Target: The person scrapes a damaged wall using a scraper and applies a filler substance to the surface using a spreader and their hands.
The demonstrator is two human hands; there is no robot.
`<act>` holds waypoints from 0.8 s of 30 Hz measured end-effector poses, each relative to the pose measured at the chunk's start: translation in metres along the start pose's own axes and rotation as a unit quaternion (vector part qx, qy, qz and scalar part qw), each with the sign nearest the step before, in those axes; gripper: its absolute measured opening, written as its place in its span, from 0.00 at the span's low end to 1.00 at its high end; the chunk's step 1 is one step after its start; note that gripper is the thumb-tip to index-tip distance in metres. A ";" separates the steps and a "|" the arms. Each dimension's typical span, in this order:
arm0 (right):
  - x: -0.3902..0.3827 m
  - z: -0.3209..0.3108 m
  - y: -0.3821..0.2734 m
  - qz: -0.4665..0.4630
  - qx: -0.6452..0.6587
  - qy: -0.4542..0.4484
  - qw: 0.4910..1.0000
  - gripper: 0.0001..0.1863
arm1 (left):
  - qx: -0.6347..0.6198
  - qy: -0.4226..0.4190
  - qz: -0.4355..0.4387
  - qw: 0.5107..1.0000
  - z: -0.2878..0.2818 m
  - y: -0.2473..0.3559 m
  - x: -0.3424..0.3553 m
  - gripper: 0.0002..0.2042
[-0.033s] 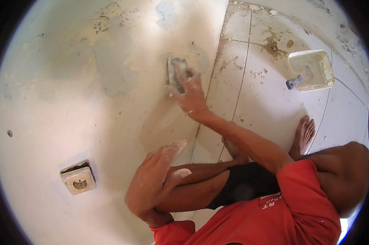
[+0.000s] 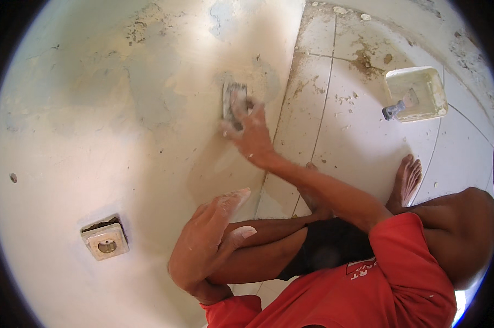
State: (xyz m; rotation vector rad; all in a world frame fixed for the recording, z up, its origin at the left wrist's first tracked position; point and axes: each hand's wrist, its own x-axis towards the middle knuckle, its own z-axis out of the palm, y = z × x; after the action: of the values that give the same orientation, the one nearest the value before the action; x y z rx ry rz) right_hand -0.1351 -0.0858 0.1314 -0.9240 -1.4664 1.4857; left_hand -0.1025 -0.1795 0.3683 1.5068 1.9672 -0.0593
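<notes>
Sanding block [image 2: 228, 101], by its look, lies flat on the pale wall [image 2: 170, 164], up and to the right of the wall socket [image 2: 106, 246]. Starting at the left, there's the socket itself, a ragged dark gap along its upper edge; a block edge or a knuckle could catch there if work strayed that low. Above it and a little to the right, bluish-grey patches [image 2: 154, 82] mottle the wall. Now the left hand [image 2: 217, 216], right of the socket by the bent knee: dusty, fingers stretched, thumb apart, that grip holding nothing that shows.

Higher and farther right of the socket comes the right hand [image 2: 252, 134], its grip closed down on the block, fingers spread over the back; the fingertips are too blurred to tell how firmly. Here's the danger: dusty fingers could let the block slip, and pressure on one edge could tilt it and score the surface. Farthest right of the socket, on the tiled floor [image 2: 361, 158], sits a tub [image 2: 442, 98] with a scraper [image 2: 400, 106], handle jutting past the rim; a careless foot [image 2: 408, 177] might knock it.
</notes>
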 end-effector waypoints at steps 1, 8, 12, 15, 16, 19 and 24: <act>-0.009 0.007 -0.003 -0.003 0.005 -0.002 1.000 0.38 | 0.004 0.004 -0.004 1.000 -0.003 0.002 -0.005 0.25; -0.088 0.001 0.021 -0.003 -0.013 -0.091 0.996 0.40 | -0.011 -0.001 -0.009 1.000 -0.001 -0.004 0.007 0.25; -0.063 -0.009 0.034 0.080 0.047 0.029 0.995 0.41 | -0.002 -0.011 -0.023 1.000 -0.004 0.004 0.009 0.25; -0.014 -0.025 0.032 0.110 0.040 0.011 0.993 0.41 | -0.002 -0.007 -0.019 1.000 -0.001 0.007 0.003 0.25; -0.015 -0.022 0.034 0.109 0.040 0.012 0.993 0.41 | -0.002 -0.007 -0.018 1.000 0.000 0.007 0.003 0.25; -0.031 -0.006 0.041 0.030 -0.051 -0.035 0.998 0.41 | -0.004 0.001 -0.001 1.000 -0.001 0.004 0.007 0.25; -0.090 -0.015 0.042 -0.001 0.011 -0.116 0.993 0.39 | -0.039 0.023 0.019 0.999 0.002 -0.009 0.010 0.24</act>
State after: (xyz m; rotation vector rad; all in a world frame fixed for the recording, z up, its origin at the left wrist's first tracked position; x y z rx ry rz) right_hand -0.0898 -0.1622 0.0839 -0.7552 -1.6117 1.6494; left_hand -0.1105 -0.1752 0.3583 1.5077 1.9530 0.0684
